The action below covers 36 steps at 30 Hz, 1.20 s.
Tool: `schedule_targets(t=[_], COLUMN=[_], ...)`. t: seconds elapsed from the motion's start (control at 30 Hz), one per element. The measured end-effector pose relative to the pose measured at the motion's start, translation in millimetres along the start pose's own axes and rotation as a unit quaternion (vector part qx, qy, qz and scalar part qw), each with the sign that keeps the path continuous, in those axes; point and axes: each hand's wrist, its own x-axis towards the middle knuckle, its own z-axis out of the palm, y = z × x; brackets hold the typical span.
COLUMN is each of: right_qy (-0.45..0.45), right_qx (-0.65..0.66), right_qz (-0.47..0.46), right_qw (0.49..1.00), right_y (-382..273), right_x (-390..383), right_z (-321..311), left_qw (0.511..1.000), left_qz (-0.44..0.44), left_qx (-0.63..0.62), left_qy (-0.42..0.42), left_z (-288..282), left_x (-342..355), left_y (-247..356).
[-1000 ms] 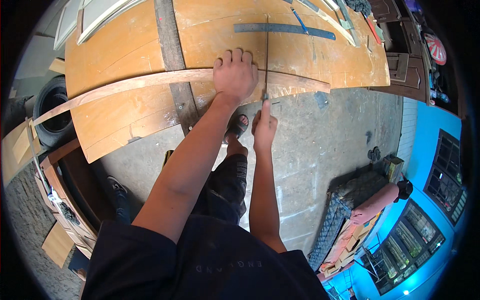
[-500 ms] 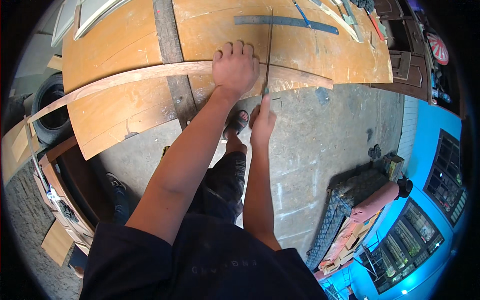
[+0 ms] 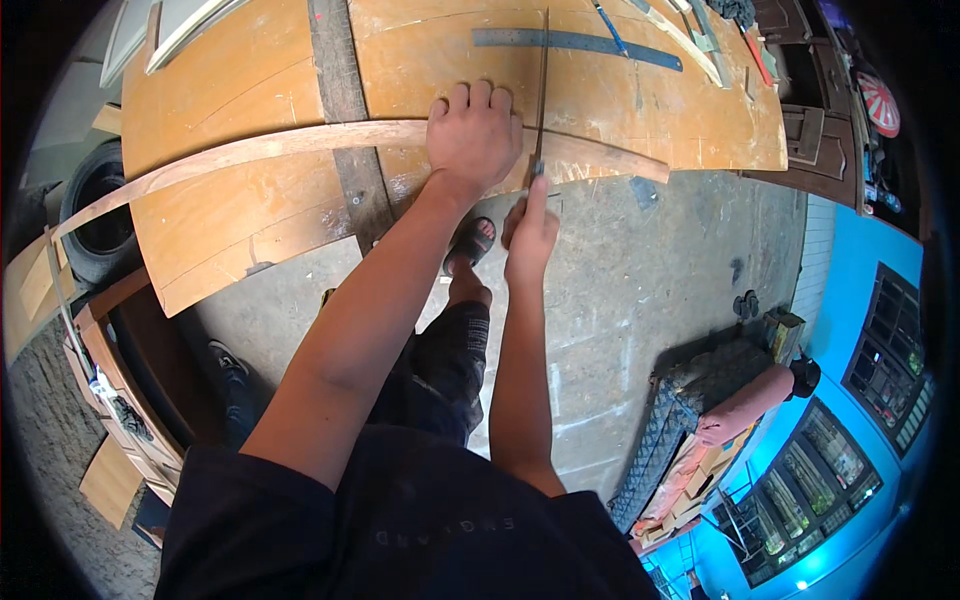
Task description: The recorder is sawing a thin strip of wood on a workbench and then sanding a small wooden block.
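A long, narrow wooden strip (image 3: pixel 270 148) lies across the worktable, its left end reaching past the table's edge. My left hand (image 3: pixel 474 135) presses down on the strip with its fingers curled over the far side. Just right of that hand, a handsaw (image 3: pixel 542 95) stands edge-on across the strip, its thin blade pointing away from me. My right hand (image 3: pixel 531 235) is closed round the saw's handle, near the front edge of the table. The handle is mostly hidden by my fingers. Whether the blade has cut into the wood cannot be made out.
Beyond the strip on the wooden worktable (image 3: pixel 230 80) lie a steel ruler (image 3: pixel 640 55) and a blue pencil (image 3: pixel 608 25). A dark plank (image 3: pixel 340 70) crosses the tabletop. A tyre (image 3: pixel 75 215) stands at the left, and a padded dark stack (image 3: pixel 665 425) at the lower right.
My right hand has moved slightly forward with the saw, toward the strip. My left hand stays in place on the wood.
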Motion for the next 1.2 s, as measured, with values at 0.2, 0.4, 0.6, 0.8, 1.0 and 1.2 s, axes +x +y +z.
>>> schedule_targets(t=[0.2, 0.4, 0.6, 0.8, 1.0, 1.2], right_qy=[0.021, 0.038, 0.020, 0.022, 0.039, 0.058], right_qx=[-0.007, 0.005, -0.039, 0.010, -0.024, -0.024], right_qz=[0.026, 0.037, -0.014, 0.068, 0.011, 0.014], right_qw=[0.999, 0.999, 0.999, 0.997, 0.999, 0.998], right_y=[73, 43, 10, 90, 28, 53], right_x=[-108, -71, -9, -123, -39, -50], right_z=[-37, -22, -3, -55, -12, -20], left_qw=[1.000, 1.000, 1.000, 1.000, 1.000, 0.998], left_qz=[-0.005, -0.004, -0.018, -0.005, -0.011, -0.008], left_qx=[0.013, 0.004, 0.006, -0.006, 0.003, -0.001], left_qy=[0.008, 0.010, -0.015, 0.014, 0.000, 0.058], left_z=[-1, 3, -2, 1, 2, 9], left_x=[2, 0, 2, 1, 4, 3], left_y=[-6, -6, -1, -3, -1, -3])
